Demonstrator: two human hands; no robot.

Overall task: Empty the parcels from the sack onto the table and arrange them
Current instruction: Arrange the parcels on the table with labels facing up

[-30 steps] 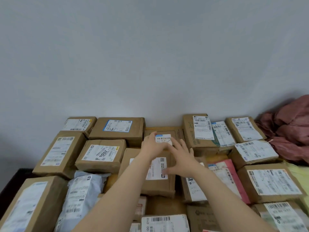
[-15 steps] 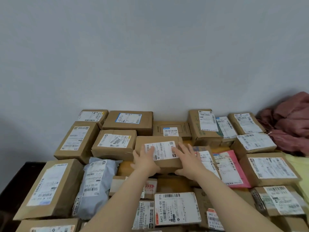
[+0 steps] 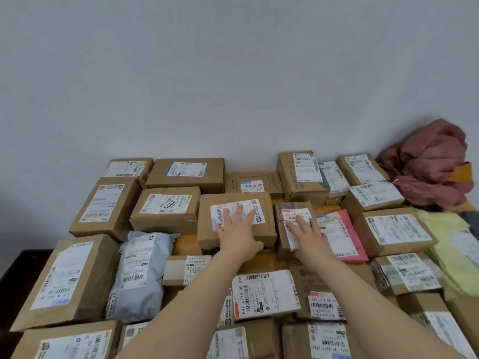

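Across the bottom of the frame, two bare forearms reaching up and away over brown cardboard parcels (image 3: 264, 294) packed side by side, white shipping labels facing up. Left of the arms, a grey plastic mailing bag (image 3: 137, 275), and beyond it at the lower left a large brown box (image 3: 67, 281). At centre, left hand (image 3: 237, 237) laid palm down, fingers straight and slightly spread, flat on the white label of a medium brown box (image 3: 206, 234), gripping nothing. Just right of it, right hand (image 3: 308, 234) also palm down with straight fingers, resting on the label of a smaller parcel (image 3: 281, 237) sitting just beside that box. Right of the smaller parcel, a pink mailing bag (image 3: 344, 234), partly under neighbouring boxes. At the right edge, a pale yellow bag (image 3: 453, 255). Further back, a last row of labelled boxes lined up against a plain grey wall (image 3: 233, 73). In the upper right of the pile, a crumpled dark red sack (image 3: 432, 167), slumped against the wall just beyond the farthest parcels.
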